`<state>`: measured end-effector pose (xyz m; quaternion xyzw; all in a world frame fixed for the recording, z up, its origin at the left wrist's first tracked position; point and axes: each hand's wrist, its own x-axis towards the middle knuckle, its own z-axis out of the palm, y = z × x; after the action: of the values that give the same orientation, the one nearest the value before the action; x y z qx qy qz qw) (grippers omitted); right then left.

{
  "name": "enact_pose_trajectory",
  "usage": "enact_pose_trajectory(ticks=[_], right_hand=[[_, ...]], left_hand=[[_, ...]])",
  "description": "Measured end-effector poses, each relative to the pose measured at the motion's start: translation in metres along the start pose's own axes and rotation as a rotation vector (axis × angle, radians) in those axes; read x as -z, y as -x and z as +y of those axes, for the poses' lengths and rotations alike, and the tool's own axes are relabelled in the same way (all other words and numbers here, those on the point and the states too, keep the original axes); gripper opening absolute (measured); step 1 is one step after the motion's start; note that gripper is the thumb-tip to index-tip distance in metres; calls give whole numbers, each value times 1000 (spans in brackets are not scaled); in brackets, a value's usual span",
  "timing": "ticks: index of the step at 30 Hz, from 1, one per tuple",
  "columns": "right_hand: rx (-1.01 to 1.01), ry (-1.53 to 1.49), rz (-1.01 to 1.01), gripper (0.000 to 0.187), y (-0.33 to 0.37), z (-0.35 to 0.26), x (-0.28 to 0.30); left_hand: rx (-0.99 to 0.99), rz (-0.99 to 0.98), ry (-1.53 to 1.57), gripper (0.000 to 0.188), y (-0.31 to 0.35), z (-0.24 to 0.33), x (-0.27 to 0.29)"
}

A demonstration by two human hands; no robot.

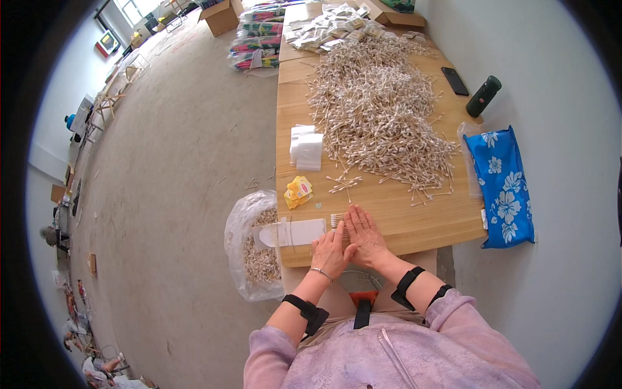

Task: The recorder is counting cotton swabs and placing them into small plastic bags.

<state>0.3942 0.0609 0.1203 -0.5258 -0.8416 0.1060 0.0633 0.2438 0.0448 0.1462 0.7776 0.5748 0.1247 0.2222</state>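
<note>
A small row of cotton swabs [337,220] lies side by side near the front edge of the wooden table [414,236]. My right hand [367,238] rests flat along the row's right side, its fingers stretched out. At the row's near end, my left hand [331,255] reaches out its index finger, touching or almost touching the swabs; neither hand grips anything that I can see. Left of the row lies a white flat strip [304,231] with a clear sleeve at its outer end. Beyond my hands, a few loose swabs [343,184] lie before a large heap of cotton swabs [382,110].
Clear plastic bags [310,152] and yellow cards [299,192] lie at the table's left side. A bag of swabs [260,259] hangs beside that edge. On the right are a blue floral pack [506,188], dark bottle [484,96] and phone [455,81]. Filled packets [337,27] lie far back.
</note>
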Motion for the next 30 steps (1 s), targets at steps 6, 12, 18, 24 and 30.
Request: enact_pose_trajectory(ticks=[6,12,18,24,30], right_hand=[[-1,46,17,89,0,0,-4],[5,40,59,83,0,1,-5],[14,25,122,84,0,-1,-5],[5,-22,66,94,0,0,-3],[10,-12,52,96,-1,-1,0]], left_hand=[[-8,-10,-28,67,1,-4,-3],[37,-22,24,66,-5,0,1],[64,-106,-33,61,-10,-4,-2],[69,-137,-6,63,-14,-3,2],[94,-142,-42,71,-23,-1,4]])
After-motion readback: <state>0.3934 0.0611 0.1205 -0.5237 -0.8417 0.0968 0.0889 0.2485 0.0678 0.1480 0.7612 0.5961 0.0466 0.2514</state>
